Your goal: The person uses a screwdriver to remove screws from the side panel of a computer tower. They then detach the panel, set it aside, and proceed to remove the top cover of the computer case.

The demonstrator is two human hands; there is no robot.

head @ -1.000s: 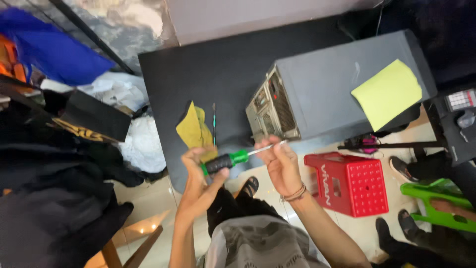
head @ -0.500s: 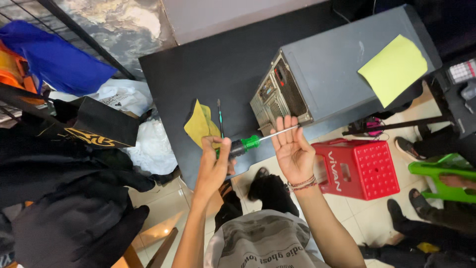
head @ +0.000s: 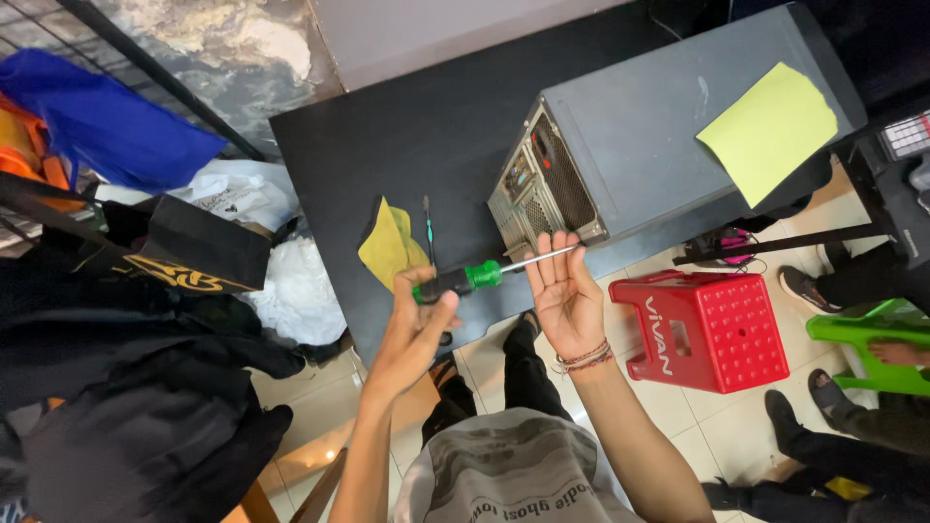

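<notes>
The left hand [head: 412,329] grips one green-and-black screwdriver [head: 475,277] by its handle; the right hand [head: 567,291] lies flat open behind its shaft. One computer case [head: 668,136], two yellow cloths [head: 390,244], one red stool [head: 712,329].

The screwdriver [head: 475,277] is showing a glossy green-and-black plastic handle and shiny metal shaft, the computer case [head: 668,126] matt grey metal, the stool [head: 712,329] glossy red plastic.
</notes>
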